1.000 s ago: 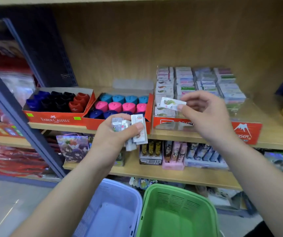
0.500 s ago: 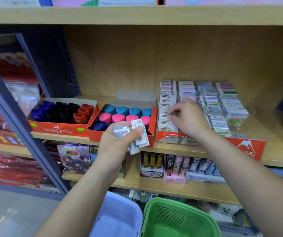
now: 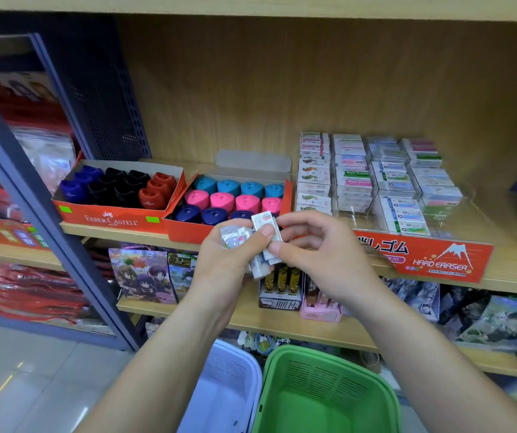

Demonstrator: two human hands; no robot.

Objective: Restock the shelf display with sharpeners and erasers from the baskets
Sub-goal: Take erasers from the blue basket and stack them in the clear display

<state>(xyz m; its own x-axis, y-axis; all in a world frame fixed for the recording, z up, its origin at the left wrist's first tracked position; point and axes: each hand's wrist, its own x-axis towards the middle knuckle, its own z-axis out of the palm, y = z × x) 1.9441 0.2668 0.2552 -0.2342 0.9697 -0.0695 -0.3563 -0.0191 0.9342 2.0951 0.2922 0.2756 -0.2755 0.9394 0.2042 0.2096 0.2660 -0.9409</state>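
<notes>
My left hand [image 3: 222, 264] grips a bunch of small wrapped erasers [image 3: 258, 239] in front of the shelf edge. My right hand [image 3: 319, 257] has come up against the bunch, its thumb and fingertips pinching one white eraser [image 3: 266, 226] at the top. Behind them the red eraser display box [image 3: 422, 251] holds several rows of stacked erasers [image 3: 357, 179]. Two orange boxes hold sharpeners: dark and red ones [image 3: 116, 185] on the left, blue and pink ones [image 3: 235, 195] beside it.
A green basket [image 3: 329, 392] and a pale blue basket [image 3: 229, 389] stand below my arms, both looking bare inside. A lower shelf [image 3: 313, 326] carries card packs and small boxes. A dark metal rack post [image 3: 32, 198] slants across the left.
My right hand left the eraser display without the eraser it carried and came back to the bunch in my left hand. The view has shifted upward slightly.
</notes>
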